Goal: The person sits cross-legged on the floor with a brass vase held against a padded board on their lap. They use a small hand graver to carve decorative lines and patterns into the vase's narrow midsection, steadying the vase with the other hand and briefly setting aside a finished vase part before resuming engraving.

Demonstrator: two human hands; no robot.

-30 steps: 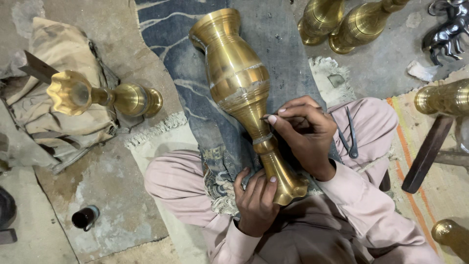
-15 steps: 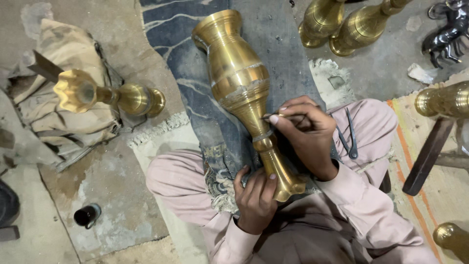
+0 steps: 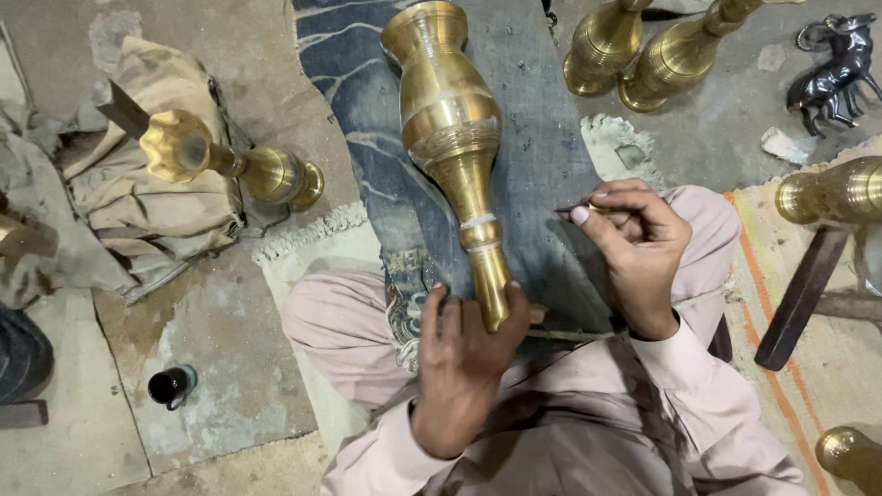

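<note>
While the person sits cross-legged on the floor, everything is placed here relative to the tall brass vase:

- Dark blue rug (image 3: 542, 147): lies flat on the floor, directly under the vase and running up past its mouth.
- Tall brass vase (image 3: 450, 119): lies across the person's lap and out over the rug, its wide mouth pointing away from the person and its narrow foot toward them.
- Beige cloth heap (image 3: 156, 211): well to the left of the vase, on the bare floor.
- Brass stand with a scalloped top (image 3: 225, 161): lies on its side left of the vase, resting on the cloth heap.
- Two more brass pieces (image 3: 643, 55): up and to the right of the vase's body, side by side.
- Left hand (image 3: 464, 354): at the vase's foot, fingers curled round the narrow stem and closed on it.
- Right hand (image 3: 638, 243): right of the vase's slim neck, apart from the metal, fingers pinched shut on a thin pointed tool.
- Dark metal animal figure (image 3: 836, 69): far to the right of the vase's mouth.
- Small dark bottle (image 3: 172, 384): lower left of the vase, lying on the floor.
- Thin pointed tool (image 3: 571, 210): its tip points at the vase's neck, just short of it.
</note>
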